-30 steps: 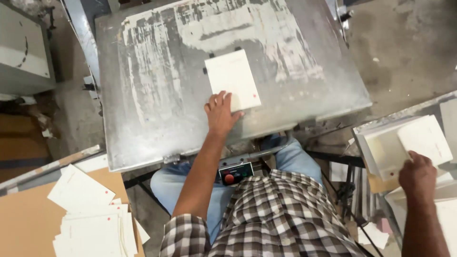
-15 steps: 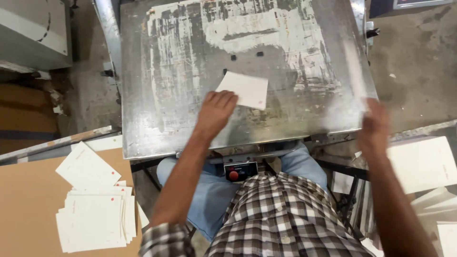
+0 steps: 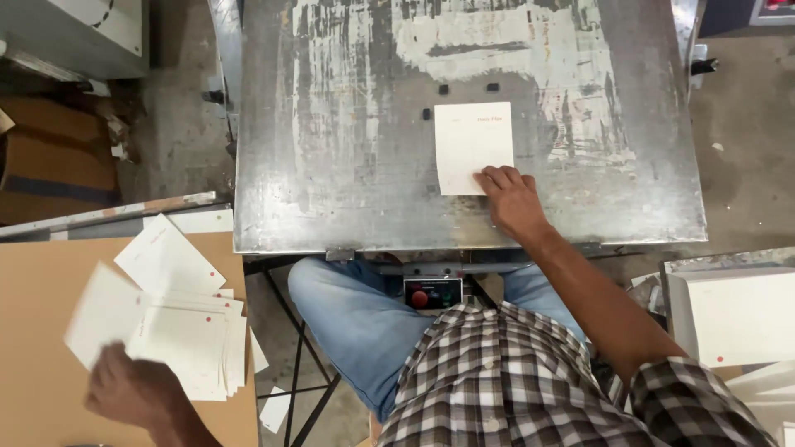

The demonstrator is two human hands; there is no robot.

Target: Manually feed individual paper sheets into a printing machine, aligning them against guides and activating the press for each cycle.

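While my right hand [image 3: 509,197] rests flat on the worn steel plate [image 3: 348,165], its fingers lie spread and loose, the tips pressing the lower right corner of a white rectangular card [image 3: 472,145]. The card is smooth and matte, lying flat on the scratched grey metal, its upper left corner near three small black stops [image 3: 443,89]. The plate's surface is streaked with pale, scuffed patches where the finish has rubbed away.

My left hand [image 3: 132,389] is down over the brown cardboard sheet [image 3: 33,331] at my side, fingers curled on a blurred white card [image 3: 108,310] that I hold by its lower edge, above a loose, fanned stack of the same cards [image 3: 195,339]. Just under the plate's front edge sits a small box with a red and a green button [image 3: 431,294], above my denim knees and checked shirt.
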